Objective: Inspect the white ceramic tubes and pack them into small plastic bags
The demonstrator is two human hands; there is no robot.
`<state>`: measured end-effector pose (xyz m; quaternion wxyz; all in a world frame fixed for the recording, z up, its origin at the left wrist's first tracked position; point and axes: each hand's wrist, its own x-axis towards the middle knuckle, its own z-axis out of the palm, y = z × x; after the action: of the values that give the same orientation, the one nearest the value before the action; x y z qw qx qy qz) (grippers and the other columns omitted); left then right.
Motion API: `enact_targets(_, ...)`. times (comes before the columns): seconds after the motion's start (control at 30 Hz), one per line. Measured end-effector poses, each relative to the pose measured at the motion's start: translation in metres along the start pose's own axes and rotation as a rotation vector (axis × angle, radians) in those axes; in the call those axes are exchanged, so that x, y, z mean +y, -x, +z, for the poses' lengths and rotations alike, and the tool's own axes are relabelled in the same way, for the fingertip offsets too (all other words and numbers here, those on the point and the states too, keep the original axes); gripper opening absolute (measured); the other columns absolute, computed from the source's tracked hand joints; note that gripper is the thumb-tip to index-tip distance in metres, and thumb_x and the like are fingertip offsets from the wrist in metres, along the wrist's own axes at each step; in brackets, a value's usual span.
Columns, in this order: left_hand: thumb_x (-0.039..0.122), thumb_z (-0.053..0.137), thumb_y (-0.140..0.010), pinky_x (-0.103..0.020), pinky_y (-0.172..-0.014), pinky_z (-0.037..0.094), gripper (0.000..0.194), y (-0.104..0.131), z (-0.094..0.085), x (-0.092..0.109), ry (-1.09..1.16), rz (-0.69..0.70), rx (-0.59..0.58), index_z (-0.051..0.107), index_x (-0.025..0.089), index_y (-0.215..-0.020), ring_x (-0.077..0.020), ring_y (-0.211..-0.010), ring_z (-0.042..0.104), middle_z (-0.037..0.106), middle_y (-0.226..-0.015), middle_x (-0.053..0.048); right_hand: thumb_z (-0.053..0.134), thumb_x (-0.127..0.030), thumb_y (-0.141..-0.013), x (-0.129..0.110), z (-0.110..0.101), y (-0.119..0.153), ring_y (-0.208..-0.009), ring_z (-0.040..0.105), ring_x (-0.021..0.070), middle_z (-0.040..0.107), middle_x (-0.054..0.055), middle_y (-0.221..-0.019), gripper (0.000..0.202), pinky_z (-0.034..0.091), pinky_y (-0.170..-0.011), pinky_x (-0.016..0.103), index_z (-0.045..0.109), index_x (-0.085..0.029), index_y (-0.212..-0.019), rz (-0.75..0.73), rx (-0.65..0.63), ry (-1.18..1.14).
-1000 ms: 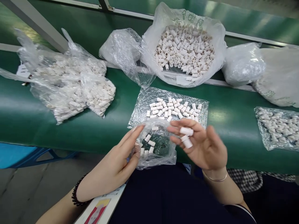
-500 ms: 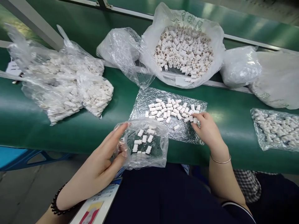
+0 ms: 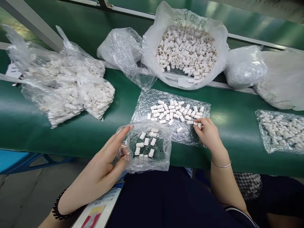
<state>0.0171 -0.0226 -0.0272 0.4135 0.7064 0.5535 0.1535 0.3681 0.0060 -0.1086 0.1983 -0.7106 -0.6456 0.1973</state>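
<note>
- Curving along the far rim of a large translucent white plastic bag (image 3: pixel 152 39) is green lettering (image 3: pixel 194 17), too creased for me to read; a white paper label (image 3: pixel 186 82) sits low at its near side.
- Beside the left forearm hangs a white card badge (image 3: pixel 96 205) with a red-and-yellow picture, its print too small to make out.
- Heaped in that large bag are white open-ended plastic pieces (image 3: pixel 185 50); at the person's left, bulging clear plastic bags (image 3: pixel 40 57) are packed with more white pieces.
- Far to the right on the green worktop (image 3: pixel 35 139), a flat clear plastic packet (image 3: pixel 280 129) is filled with small white fittings.
- Scattered over a shiny, crinkled clear plastic sheet (image 3: pixel 147 101) in the middle lie short white plastic tubes (image 3: pixel 171 110); more lie inside a small clear plastic bag (image 3: pixel 163 158) just in front of the person.
- At that small bag's left edge, the left hand (image 3: pixel 109 161) is half open and touching the film; whether it pinches it, I cannot tell.
- Near the sheet's right edge, the right hand (image 3: pixel 209 134) has its fingertips closed on some of the tubes.
</note>
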Motion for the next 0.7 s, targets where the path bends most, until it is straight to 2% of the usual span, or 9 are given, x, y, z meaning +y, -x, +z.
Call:
enact_targets(0.07, 0.029, 0.038, -0.099, -0.028, -0.078, 0.053, 0.060, 0.000, 0.000, 0.001, 0.009, -0.002, 0.001, 0.015, 0.048, -0.150, -0.0141, -0.089, 0.060, 0.036, -0.152, -0.002, 0.059, -0.039, -0.086, 0.002, -0.001, 0.005, -0.069, 0.058, 0.0171, 0.062, 0.009, -0.099, 0.020, 0.052, -0.068, 0.037, 0.062, -0.021, -0.094, 0.110, 0.004, -0.203)
enact_targets(0.17, 0.028, 0.037, -0.099, -0.027, -0.076, 0.053, 0.059, 0.000, 0.000, 0.002, 0.025, -0.015, 0.002, 0.015, 0.050, -0.149, -0.0139, -0.088, 0.060, 0.033, -0.154, -0.001, 0.068, -0.041, -0.081, 0.004, -0.001, 0.012, -0.068, 0.060, 0.0137, 0.064, 0.004, -0.094, 0.022, 0.054, -0.067, 0.033, 0.060, -0.023, -0.091, 0.255, -0.032, -0.693)
enact_targets(0.27, 0.028, 0.037, -0.099, -0.024, -0.075, 0.052, 0.059, -0.001, 0.000, 0.004, 0.020, -0.018, -0.010, 0.015, 0.051, -0.148, -0.0129, -0.088, 0.059, 0.030, -0.156, 0.001, 0.070, -0.035, -0.079, 0.005, 0.001, 0.019, -0.077, 0.064, 0.0108, 0.067, 0.000, -0.100, 0.016, 0.056, -0.064, 0.024, 0.059, -0.025, -0.085, 0.355, -0.054, -1.182)
enact_targets(0.33, 0.028, 0.036, -0.099, -0.023, -0.074, 0.052, 0.058, -0.001, 0.001, 0.006, 0.024, -0.017, -0.012, 0.015, 0.051, -0.148, -0.0125, -0.088, 0.059, 0.028, -0.157, 0.002, 0.067, -0.032, -0.081, 0.004, 0.004, 0.021, -0.087, 0.067, 0.0104, 0.068, -0.003, -0.098, 0.010, 0.057, -0.067, 0.021, 0.060, -0.027, -0.086, 0.407, -0.058, -1.393)
enact_targets(0.4, 0.028, 0.036, -0.100, -0.021, -0.072, 0.052, 0.058, 0.000, 0.001, 0.007, 0.036, -0.022, -0.009, 0.015, 0.052, -0.148, -0.0116, -0.087, 0.058, 0.028, -0.156, 0.002, 0.059, -0.034, -0.086, 0.001, 0.006, 0.022, -0.099, 0.067, 0.0115, 0.069, -0.003, -0.098, 0.011, 0.059, -0.082, 0.026, 0.061, -0.030, -0.095, 0.410, -0.063, -1.482)
enact_targets(0.5, 0.028, 0.036, -0.100, -0.020, -0.069, 0.052, 0.057, 0.001, 0.002, 0.007, 0.044, -0.028, 0.000, 0.016, 0.052, -0.148, -0.0113, -0.086, 0.059, 0.029, -0.156, 0.001, 0.040, -0.046, -0.094, -0.005, 0.006, 0.022, -0.120, 0.059, 0.0170, 0.066, 0.001, -0.119, 0.031, 0.046, -0.108, 0.044, 0.061, -0.031, -0.112, 0.322, -0.093, -1.439)
enact_targets(0.6, 0.028, 0.037, -0.099, -0.022, -0.069, 0.053, 0.058, 0.002, 0.002, 0.005, 0.029, -0.023, -0.001, 0.015, 0.050, -0.149, -0.0128, -0.087, 0.061, 0.030, -0.156, -0.002, 0.029, -0.055, -0.095, -0.011, 0.004, 0.023, -0.131, 0.051, 0.0209, 0.058, 0.002, -0.136, 0.045, 0.038, -0.114, 0.052, 0.059, -0.031, -0.120, 0.266, -0.119, -1.379)
enact_targets(0.7, 0.027, 0.036, -0.099, -0.024, -0.073, 0.054, 0.060, 0.002, 0.001, 0.000, 0.006, 0.001, -0.020, 0.013, 0.049, -0.149, -0.0123, -0.086, 0.061, 0.031, -0.155, -0.002, 0.027, -0.056, -0.096, -0.020, -0.003, 0.025, -0.132, 0.050, 0.0212, 0.057, 0.002, -0.138, 0.048, 0.036, -0.115, 0.051, 0.060, -0.030, -0.120, 0.276, -0.136, -1.396)
